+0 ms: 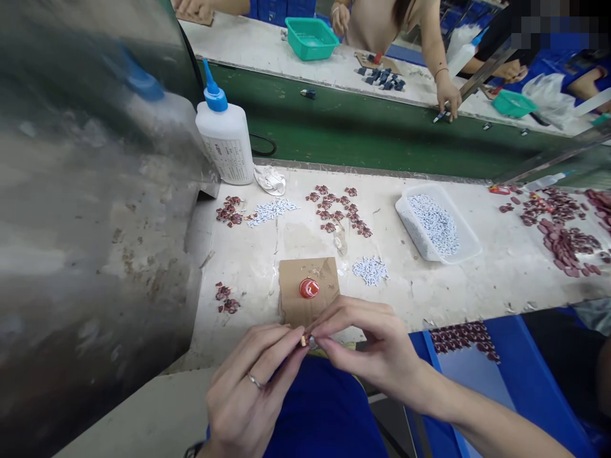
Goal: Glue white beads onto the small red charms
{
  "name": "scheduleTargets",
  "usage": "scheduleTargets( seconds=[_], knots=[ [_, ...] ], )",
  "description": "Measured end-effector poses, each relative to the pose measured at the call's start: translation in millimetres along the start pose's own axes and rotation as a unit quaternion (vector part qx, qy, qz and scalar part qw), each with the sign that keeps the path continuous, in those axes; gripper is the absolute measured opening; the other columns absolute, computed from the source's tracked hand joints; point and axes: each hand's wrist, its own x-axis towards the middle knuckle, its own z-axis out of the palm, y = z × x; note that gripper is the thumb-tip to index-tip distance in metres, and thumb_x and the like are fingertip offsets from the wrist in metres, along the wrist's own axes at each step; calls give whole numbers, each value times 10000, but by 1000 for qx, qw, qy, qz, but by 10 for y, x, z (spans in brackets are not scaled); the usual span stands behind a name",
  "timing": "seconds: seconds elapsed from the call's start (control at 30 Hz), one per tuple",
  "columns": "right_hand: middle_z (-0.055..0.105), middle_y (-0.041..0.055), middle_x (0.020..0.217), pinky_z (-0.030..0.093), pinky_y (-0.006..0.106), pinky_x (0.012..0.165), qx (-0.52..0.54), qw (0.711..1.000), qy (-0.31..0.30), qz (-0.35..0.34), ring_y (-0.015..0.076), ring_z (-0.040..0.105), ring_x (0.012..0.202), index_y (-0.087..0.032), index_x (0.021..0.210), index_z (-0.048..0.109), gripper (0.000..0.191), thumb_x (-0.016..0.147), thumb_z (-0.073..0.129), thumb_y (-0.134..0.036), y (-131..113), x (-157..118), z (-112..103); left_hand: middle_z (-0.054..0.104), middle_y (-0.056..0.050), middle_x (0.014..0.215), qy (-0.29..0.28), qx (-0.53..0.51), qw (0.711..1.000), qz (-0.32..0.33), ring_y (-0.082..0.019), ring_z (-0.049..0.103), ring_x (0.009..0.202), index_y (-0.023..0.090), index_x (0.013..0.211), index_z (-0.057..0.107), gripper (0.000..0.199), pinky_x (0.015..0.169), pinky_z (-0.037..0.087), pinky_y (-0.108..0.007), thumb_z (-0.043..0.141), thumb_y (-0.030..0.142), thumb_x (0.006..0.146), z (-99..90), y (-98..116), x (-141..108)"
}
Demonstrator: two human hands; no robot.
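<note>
Pinched between the thumb and forefinger of the left hand [255, 388] was a small part with a yellowish end [303, 341], while the right hand [382, 350] closed its thumb and forefinger on a tiny pale piece [312, 343] just beside it; whether the two touched could not be told. Such fine work seemed to call for a still left pinch, a light right one and both wrists low. Just beyond, a red round container [309, 288] sat on cardboard [289, 299], close enough for short reaches that would limit smears. To its right lay a loose heap of white pieces [371, 271], with more in a clear tub [468, 246]. Reddish-brown parts [327, 203] dotted the bench [248, 254] farther back, and a blue-capped bottle [226, 143] stood at left.
</note>
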Motion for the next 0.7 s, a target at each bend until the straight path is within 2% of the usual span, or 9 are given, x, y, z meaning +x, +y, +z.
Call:
scheduleTargets(
  seconds=[0.17,0.27,0.37,0.43,0.5,0.57,0.7],
  knots=[
    [787,30,901,625,304,730,-16,1000,-10,7,164,749,810,-221,977,757,132,919,701,-117,-16,-10,-1,702,-31,1025,-17,15,1000,2,-79,678,981,121,1138,699,386,906,605,-190,724,-66,801,-22,-8,-7],
    [778,45,940,633,296,707,-56,998,-31,-9,163,746,807,-227,1067,749,162,964,663,-137,-26,-31,-9,701,-25,1006,-13,24,1000,9,-70,671,958,122,1122,704,379,875,601,-184,721,-76,799,-26,-6,-5],
    [773,87,1024,650,284,731,-141,985,-58,-77,168,755,865,-203,1204,706,234,1016,587,-128,-44,-50,-23,698,-28,999,-17,29,999,15,-67,661,954,105,1096,711,378,860,594,-184,706,-113,787,-24,5,18],
    [772,101,1031,654,272,741,-201,969,-59,-131,170,758,881,-176,1234,684,246,1028,563,-116,-69,-48,-44,695,-39,1006,-22,23,999,19,-75,658,968,90,1090,710,388,864,596,-197,698,-136,775,-26,8,37],
    [771,100,1010,653,266,730,-226,960,-56,-155,171,756,872,-164,1224,682,234,1028,566,-112,-100,-30,-75,692,-49,1012,-28,9,999,19,-87,657,975,83,1129,704,424,860,598,-216,693,-144,770,-30,5,53],
    [762,94,1015,650,268,732,-203,969,-60,-130,169,753,885,-174,1205,691,228,1025,571,-104,-123,-6,-107,685,-55,1026,-35,-3,999,12,-96,656,980,96,1199,691,481,850,595,-228,693,-135,777,-35,0,69],
    [736,77,1111,656,309,848,-62,997,-40,-17,179,735,993,-220,1228,698,291,942,742,-195,-104,34,-101,689,-35,1034,-21,-4,1000,-1,-82,670,968,138,1203,699,459,849,598,-194,724,-71,796,-29,9,128]
  ],
)
